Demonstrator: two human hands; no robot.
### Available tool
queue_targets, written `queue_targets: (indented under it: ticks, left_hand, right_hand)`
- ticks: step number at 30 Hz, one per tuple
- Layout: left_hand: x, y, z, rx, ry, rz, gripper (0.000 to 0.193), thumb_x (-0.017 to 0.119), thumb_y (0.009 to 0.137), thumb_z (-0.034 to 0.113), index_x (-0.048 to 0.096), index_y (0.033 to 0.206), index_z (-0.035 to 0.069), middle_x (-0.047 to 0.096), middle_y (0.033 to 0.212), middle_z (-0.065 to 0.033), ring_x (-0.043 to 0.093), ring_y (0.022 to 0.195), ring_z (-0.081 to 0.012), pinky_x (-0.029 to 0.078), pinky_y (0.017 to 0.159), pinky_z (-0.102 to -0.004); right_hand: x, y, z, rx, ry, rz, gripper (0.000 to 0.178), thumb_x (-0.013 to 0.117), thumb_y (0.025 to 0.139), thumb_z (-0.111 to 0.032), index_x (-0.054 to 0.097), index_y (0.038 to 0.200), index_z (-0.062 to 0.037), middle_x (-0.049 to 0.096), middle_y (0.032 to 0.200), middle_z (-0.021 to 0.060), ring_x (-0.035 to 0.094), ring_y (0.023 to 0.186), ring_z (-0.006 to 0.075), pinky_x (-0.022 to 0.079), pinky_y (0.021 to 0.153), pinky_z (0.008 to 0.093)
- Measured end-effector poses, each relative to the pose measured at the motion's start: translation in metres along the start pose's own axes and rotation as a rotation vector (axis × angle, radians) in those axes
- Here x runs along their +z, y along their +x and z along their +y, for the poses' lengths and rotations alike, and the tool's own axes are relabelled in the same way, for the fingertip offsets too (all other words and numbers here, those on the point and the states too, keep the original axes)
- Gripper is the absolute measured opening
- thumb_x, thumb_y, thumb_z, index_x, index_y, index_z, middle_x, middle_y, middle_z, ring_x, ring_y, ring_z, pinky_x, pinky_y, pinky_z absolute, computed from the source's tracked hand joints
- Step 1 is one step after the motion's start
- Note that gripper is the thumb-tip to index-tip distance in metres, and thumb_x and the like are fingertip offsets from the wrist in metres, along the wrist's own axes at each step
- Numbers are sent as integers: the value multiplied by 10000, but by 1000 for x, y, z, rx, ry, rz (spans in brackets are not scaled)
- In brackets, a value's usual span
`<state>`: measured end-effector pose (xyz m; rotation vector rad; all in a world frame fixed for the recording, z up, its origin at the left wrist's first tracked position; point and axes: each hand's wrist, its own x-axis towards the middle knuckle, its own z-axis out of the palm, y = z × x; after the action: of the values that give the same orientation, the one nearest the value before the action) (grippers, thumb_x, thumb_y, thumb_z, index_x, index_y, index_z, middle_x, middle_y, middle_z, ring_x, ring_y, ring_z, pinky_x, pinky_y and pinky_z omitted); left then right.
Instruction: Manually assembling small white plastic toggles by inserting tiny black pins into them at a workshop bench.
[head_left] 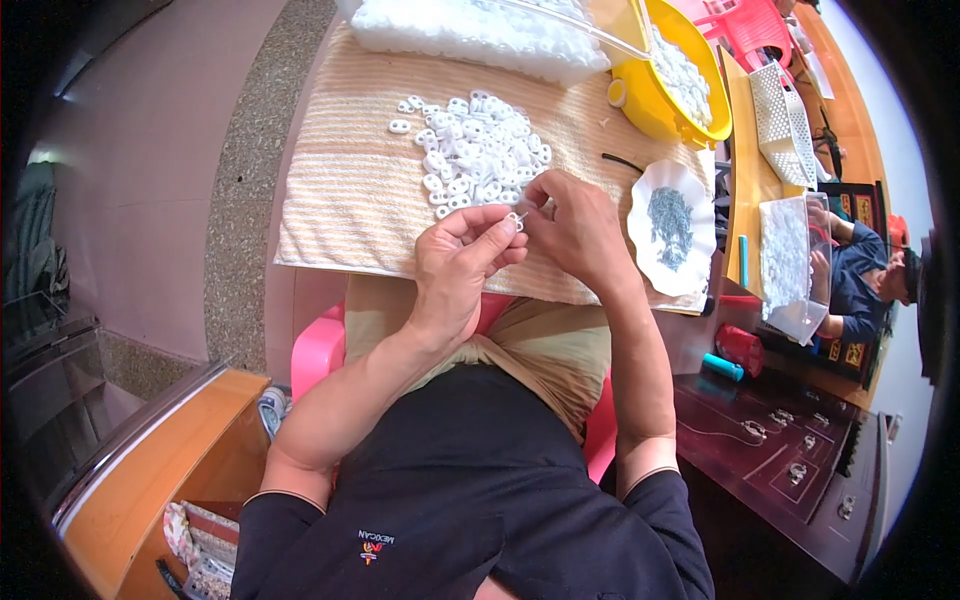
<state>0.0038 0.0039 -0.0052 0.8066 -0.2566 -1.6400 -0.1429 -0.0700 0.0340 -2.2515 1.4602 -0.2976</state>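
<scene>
My left hand [452,268] pinches a small white two-holed plastic piece [516,223] between thumb and forefinger. Against it comes my right hand [578,228], fingers closed together; a thin sliver shows at their tips, too small to name. Just beyond both hands lies a loose pile of the same white two-holed pieces [478,150] on a striped towel [345,190]. To the right of my right hand, a white wavy-edged dish [645,255] holds many small dark grey metal bits [670,228].
At the far edge stand a clear bin of white pieces [480,40] and a yellow tub [640,95]. A short black strip [622,160] lies near the dish. Another person [860,275] works at the right beside a clear box [785,260] and a white perforated basket [780,115].
</scene>
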Motion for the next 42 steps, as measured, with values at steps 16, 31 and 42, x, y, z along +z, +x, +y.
queue_targets:
  ticks: [16, 31, 42]
  left_hand:
    - [4, -3, 1, -51, 10, -29, 178, 625, 893, 38, 602, 1061, -15, 661, 916, -86, 653, 808, -135, 562, 721, -255]
    - [6, -2, 2, -79, 82, -36, 185, 629, 894, 47, 598, 1068, -8, 669, 934, -98, 659, 804, -142, 563, 736, -259]
    - [6, -3, 2, -78, 113, -45, 181, 627, 896, 45, 598, 1064, -17, 669, 944, -102, 656, 805, -139, 563, 725, -257]
  right_hand:
    - [13, -38, 22, 141, 1014, -91, 258, 631, 898, -35, 592, 1142, 40, 655, 896, 47, 616, 785, 84, 515, 690, 214]
    - [13, -40, 25, 129, 1239, -103, 322, 628, 872, 33, 563, 1186, 61, 661, 999, 91, 640, 899, 133, 538, 800, 260]
    - [10, -42, 25, 102, 1191, -27, 309, 638, 863, 34, 574, 1163, 73, 658, 988, 112, 646, 894, 159, 553, 807, 294]
